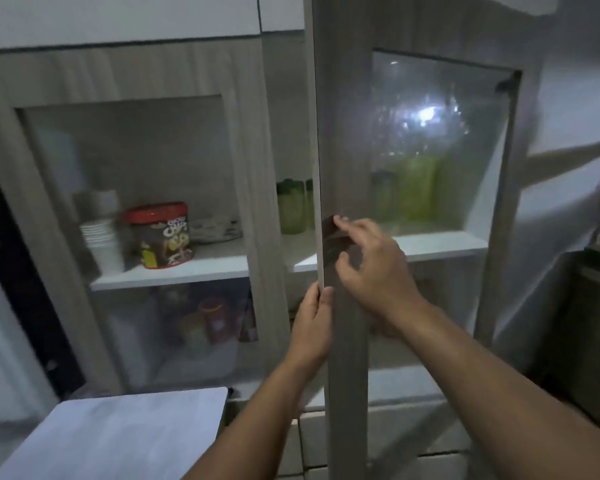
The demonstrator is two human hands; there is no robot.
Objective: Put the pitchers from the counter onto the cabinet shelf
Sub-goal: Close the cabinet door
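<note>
Far left: closed glass door (pixel 129 209) with stacked paper cups (pixel 101 240) and a red-lidded cereal tub (pixel 161 235) on the white shelf (pixel 174 271) behind it. None of this belongs to the job.

Centre: green pitchers (pixel 290 206) standing upright on the cabinet shelf (pixel 440 245), partly hidden by the open door (pixel 343 168); more green shapes showing blurred through its pane, too smeared to count. No pitcher visible on any bench; grey surface (pixel 118 438) at lower left bare as far as seen.

Left hand (pixel 310 327) pinching the door's free edge, fingers curled round it, thumb on the near face: a clenched grip on the door. Right hand (pixel 374 265) just above, fingertips against the dark handle (pixel 333 237), palm loose; a light touch rather than a firm hold, though cannot tell for sure.

Pitchers look like thin translucent plastic with dark lids: probably light when empty, stiff enough, not fragile, somewhat slick on the smooth wall. Best taken round the body with a full wrap, or by a handle if present; none discernible here. Lids possibly loose, so no lifting by the top.

Far right: blurred wall and clutter, unreadable.
</note>
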